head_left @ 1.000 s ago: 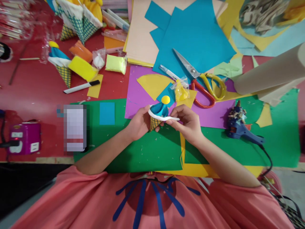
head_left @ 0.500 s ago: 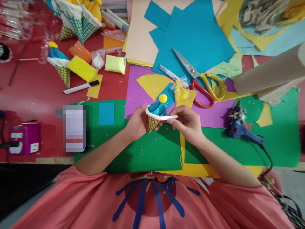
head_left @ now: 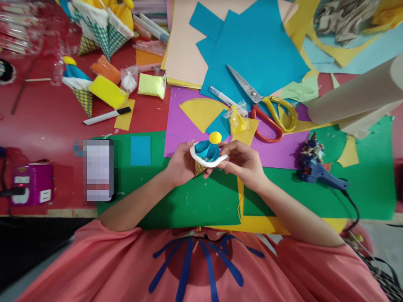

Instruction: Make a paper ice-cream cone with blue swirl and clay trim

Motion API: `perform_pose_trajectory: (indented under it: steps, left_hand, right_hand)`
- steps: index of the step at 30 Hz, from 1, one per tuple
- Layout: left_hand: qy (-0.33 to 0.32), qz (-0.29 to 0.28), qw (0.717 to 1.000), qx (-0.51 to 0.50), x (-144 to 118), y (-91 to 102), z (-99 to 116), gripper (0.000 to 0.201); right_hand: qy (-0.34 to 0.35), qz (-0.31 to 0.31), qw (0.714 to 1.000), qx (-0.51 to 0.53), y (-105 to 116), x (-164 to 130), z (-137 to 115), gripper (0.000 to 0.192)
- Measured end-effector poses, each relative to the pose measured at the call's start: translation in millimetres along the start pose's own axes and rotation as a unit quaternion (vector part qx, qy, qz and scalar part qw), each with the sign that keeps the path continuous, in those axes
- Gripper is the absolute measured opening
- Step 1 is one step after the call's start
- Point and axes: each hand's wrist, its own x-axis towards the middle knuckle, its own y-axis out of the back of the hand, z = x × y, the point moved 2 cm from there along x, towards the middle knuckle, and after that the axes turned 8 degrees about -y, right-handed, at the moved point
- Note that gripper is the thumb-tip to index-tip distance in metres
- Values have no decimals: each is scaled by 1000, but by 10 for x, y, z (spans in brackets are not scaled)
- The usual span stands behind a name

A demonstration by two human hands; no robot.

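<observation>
Red worktop (head_left: 47, 113), strewn with craft stock. We list by size.

Green sheet (head_left: 176, 201): lies along the near edge, under both our forearms.

Blue sheets (head_left: 252, 46): overlapping, toward the far edge, on a peach sheet (head_left: 182, 46).

Cardboard roll (head_left: 355, 94): at the right edge, lying slantwise.

Purple sheet (head_left: 280, 153): centre of the worktop, partly over the green; a yellow fan-shaped cutout (head_left: 198, 111) rests on it.

Scissors (head_left: 264, 105): red and yellow handles, blades pointing to the far left, across the blue and purple sheets.

Glue gun (head_left: 317, 172): blue, on the green sheet near the right edge, cable trailing to the near side.

Purple box (head_left: 31, 182): near the left edge.

Finished cones (head_left: 100, 25): a cluster at the far left corner; one single cone (head_left: 78, 86) nearer us, with a yellow block (head_left: 108, 90) touching it.

Marker (head_left: 107, 115): white barrel, black cap, just on the near side of the yellow block.

Left hand (head_left: 181, 165): fingers curled round the small paper cone (head_left: 201, 165), held above the green sheet at the centre, close to the purple sheet's near edge.

Right hand (head_left: 244, 161): fingertips pinching the end of the white strip (head_left: 209, 161).

White strip: curves round the cone's rim, below the blue filling (head_left: 206, 149).

Yellow ball (head_left: 215, 136): sits atop the blue filling.
</observation>
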Motion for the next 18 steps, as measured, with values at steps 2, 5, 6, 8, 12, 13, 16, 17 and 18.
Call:
perform_pose_trajectory:
  steps: [2,5,6,8,12,13,16,17,18]
  left_hand:
    - [-3,-11,1000,5,-3,9,9,65]
    - [-15,-21,1000,12,-3,8,34,58]
    - [-21,-21,999,19,-3,4,42,58]
    - [-44,-18,998,43,-9,-7,49,63]
    - [-146,-18,982,122,-63,-6,29,79]
    - [-173,-17,974,148,-86,10,18,78]
    - [-233,1,944,233,-151,89,-12,74]
    - [-243,4,934,260,-166,115,-16,74]
    - [-250,4,926,284,-177,136,-18,74]
  right_hand:
    - [-22,1,1000,17,-1,10,1,25]
    - [-45,8,998,35,11,29,9,27]
    - [-43,7,998,44,17,37,12,28]
    - [-42,3,997,65,29,54,22,29]
    - [-51,12,992,111,58,76,42,29]
    - [-52,18,992,116,65,75,44,27]
    - [-51,41,994,89,84,51,44,19]
    - [-46,49,995,69,89,38,42,17]
    - [-38,57,997,47,92,25,38,17]
